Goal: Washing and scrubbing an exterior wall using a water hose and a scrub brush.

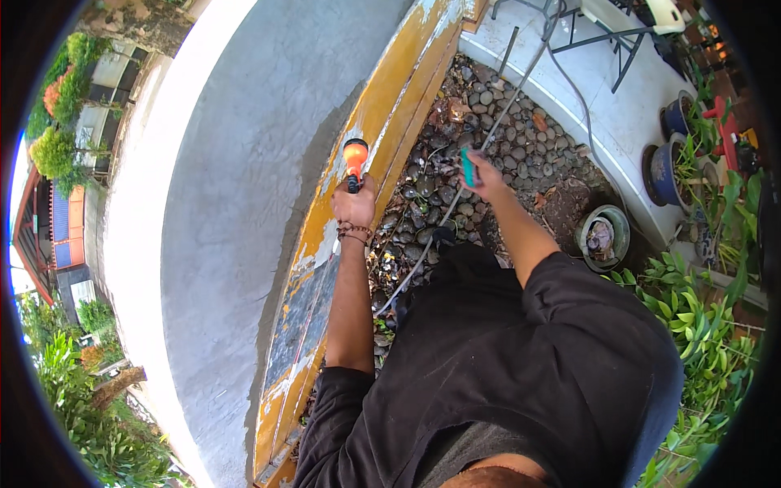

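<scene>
My left hand, with a beaded bracelet at the wrist, is closed around an orange and black spray nozzle with a round head. It is over the ledge, whose yellow paint is peeling to grey and white patches. To the right, my right hand grips a small teal block-like thing above the stones; its exact kind does not show. A grey hose crosses the bed of rounded stones below the hands. Where the hose ends is hidden by my left arm and body.
A smooth grey cement surface curves along the ledge's left. On the right stand a bucket with something crumpled inside, blue pots and leafy plants. A folding chair stands on pale paving at the upper right.
</scene>
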Available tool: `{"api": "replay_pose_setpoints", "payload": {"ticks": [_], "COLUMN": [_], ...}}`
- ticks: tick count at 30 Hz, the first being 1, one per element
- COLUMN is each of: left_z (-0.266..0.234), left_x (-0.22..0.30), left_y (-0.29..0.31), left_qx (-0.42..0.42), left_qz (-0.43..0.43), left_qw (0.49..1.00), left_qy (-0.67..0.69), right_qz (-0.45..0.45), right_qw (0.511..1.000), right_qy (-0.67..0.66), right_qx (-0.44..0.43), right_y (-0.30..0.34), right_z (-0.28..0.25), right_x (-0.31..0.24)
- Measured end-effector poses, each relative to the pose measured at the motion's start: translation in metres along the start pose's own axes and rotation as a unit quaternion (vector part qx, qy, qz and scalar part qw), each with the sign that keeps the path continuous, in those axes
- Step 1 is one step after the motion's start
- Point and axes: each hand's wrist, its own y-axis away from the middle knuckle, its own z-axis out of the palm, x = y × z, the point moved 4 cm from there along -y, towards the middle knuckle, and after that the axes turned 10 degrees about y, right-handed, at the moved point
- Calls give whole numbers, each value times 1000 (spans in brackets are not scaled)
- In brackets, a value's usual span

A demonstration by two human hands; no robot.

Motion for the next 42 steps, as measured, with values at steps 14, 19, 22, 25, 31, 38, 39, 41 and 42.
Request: {"api": "replay_pose_setpoints", "payload": {"ticks": [14,19,22,25,31,38,39,41,42], "left_z": [0,0,2,4,9,20,21,24,25], "left_x": [10,12,8,4,-3,-7,-6,-4,-2], "left_y": [17,18,17,19,24,22,22,25,26], "left_qx": [-5,-16,-21,-21,-67,-73,-72,-71,-67], "left_qz": [52,56,45,41,49,54,52,52,55], "left_qw": [995,995,997,997,996,993,995,995,995], "left_qy": [86,78,56,67,39,71,54,36,49], "right_qz": [169,130,76,36,21,71,62,76,72], "right_qw": [908,924,944,962,956,944,949,939,943], "right_qy": [98,108,98,109,111,98,96,100,98], "right_qx": [370,342,306,247,272,306,292,321,310], "right_y": [184,186,179,173,171,183,183,184,183], "right_z": [-259,-242,-232,-223,-216,-232,-234,-241,-243], "right_x": [95,69,49,34,28,42,43,49,51]}}
